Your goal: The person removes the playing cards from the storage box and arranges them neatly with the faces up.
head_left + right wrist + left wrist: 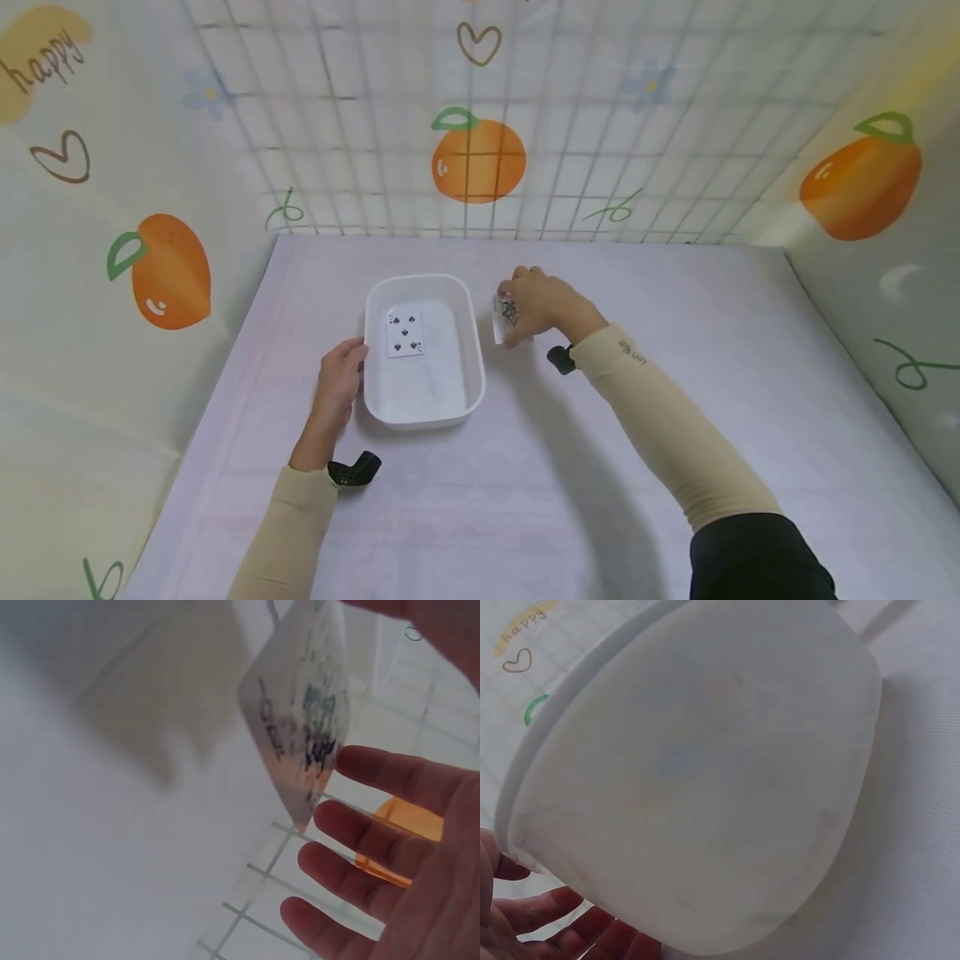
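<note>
A white plastic basin (426, 421) with rounded corners stands on the table. Inside it, a five of spades playing card (405, 335) lies face up near the left wall. My left hand (342, 377) grips the basin's left rim. From the left wrist view, fingers (540, 907) show beside the basin's outer wall (690, 780). To the right of the basin, my right hand (543, 302) pinches a playing card (307, 720) between thumb and index finger, its other fingers spread. The card is held above the table; its face is too blurred to read.
A pale cloth covers the table (480, 517). Behind it stands a wire grid (570, 167) under a printed curtain, with more curtain at both sides. Black wrist devices (356, 469) sit by both sleeves.
</note>
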`<state>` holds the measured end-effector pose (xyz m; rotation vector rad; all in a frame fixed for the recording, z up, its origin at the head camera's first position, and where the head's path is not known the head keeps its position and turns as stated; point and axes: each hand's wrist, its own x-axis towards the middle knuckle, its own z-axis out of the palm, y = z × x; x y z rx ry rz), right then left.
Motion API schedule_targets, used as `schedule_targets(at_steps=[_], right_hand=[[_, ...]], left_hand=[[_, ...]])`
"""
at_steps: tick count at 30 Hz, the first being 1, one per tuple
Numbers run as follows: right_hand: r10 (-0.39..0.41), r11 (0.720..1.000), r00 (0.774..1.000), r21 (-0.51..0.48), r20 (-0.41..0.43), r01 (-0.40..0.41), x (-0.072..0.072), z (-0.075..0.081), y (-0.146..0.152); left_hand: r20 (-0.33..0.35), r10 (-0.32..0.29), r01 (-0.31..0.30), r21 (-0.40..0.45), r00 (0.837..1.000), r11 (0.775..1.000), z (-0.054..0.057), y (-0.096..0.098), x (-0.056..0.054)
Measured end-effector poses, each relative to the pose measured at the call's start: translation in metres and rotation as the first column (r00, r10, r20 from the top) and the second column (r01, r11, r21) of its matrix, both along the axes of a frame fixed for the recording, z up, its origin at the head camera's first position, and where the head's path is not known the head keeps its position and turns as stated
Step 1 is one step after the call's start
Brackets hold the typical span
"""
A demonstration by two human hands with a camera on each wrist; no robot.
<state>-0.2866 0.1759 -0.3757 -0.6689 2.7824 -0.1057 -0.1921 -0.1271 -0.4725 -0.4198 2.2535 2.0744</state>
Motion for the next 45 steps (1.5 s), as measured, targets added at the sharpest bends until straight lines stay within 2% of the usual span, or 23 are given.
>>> schedule_targets(at_steps=[9,20,34,45], right_hand=[[-0.023,1.0,0.999,0.021,0.039,0.022,0.001,-0.025,0.003],[0.02,1.0,0.999,0.016,0.049,-0.021,0.004,-0.048,0.003],[0.056,0.997,0.997,0.052,0.046,-0.058,0.001,-0.061,-0.005],[0.059,0.996,0.997,0.058,0.052,-0.062,0.0,-0.058,-0.009]], left_hand=[[0.011,-0.008,0.008,-0.003,1.0,1.0,-0.002,0.001,-0.002],[0.021,-0.014,0.013,0.004,1.0,1.0,-0.004,0.001,-0.001],[0.002,-0.01,0.01,0.01,1.0,1.0,-0.004,0.002,-0.001],[-0.007,0.004,-0.004,0.007,1.0,1.0,-0.004,-0.002,-0.002]])
